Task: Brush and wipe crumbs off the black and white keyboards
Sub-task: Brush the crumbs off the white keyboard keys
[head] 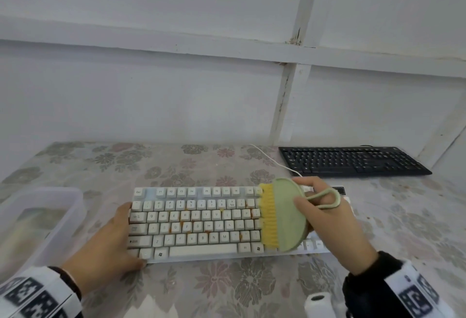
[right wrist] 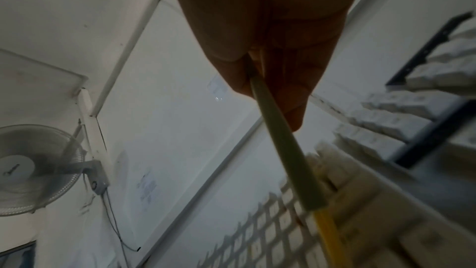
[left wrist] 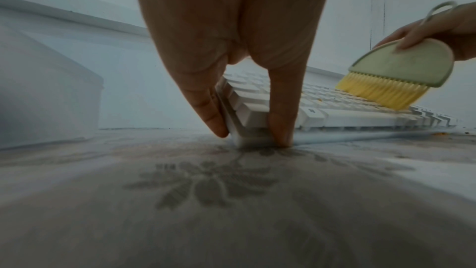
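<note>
The white keyboard lies in front of me on the flowered cloth, with orange crumbs between its keys. My left hand holds its left end, a finger on the side and the thumb on the front edge. My right hand grips a green brush by its flat body, its loop hanging over my fingers. The yellow bristles touch the keys at the right end of the letter block. The black keyboard lies at the back right, untouched.
A clear plastic box stands left of the white keyboard, close to my left hand. A white cable runs between the two keyboards. A white roll stands at the front edge by my right sleeve. A white panelled wall rises behind the table.
</note>
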